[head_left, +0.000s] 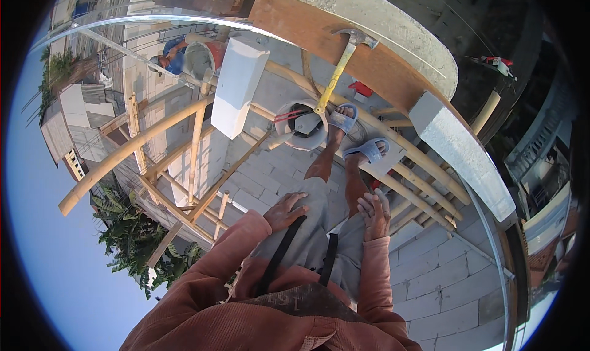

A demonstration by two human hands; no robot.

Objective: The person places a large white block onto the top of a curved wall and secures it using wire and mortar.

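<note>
My left hand (286, 211) rests on my left thigh in grey shorts (301, 206), fingers apart. My right hand (375, 214) lies at my right knee, fingers loosely bent with no object visible in them. My sandalled feet (365, 149) are on bamboo poles (424, 176). Beyond them a claw hammer (338, 74) with a yellow handle leans across a brown board (390, 65). Beside my left foot, a white bucket (289, 136) holds tools with red handles. A white block (236, 87) stands left of the hammer.
Bamboo scaffolding (135, 145) spreads left. A co-worker (172, 56) in blue is beside another bucket (200, 59). A long white block (461, 154) sits at right, near an edge with a drop. Pale block paving or masonry (442, 271) shows below the poles; trees and roofs lie beyond.
</note>
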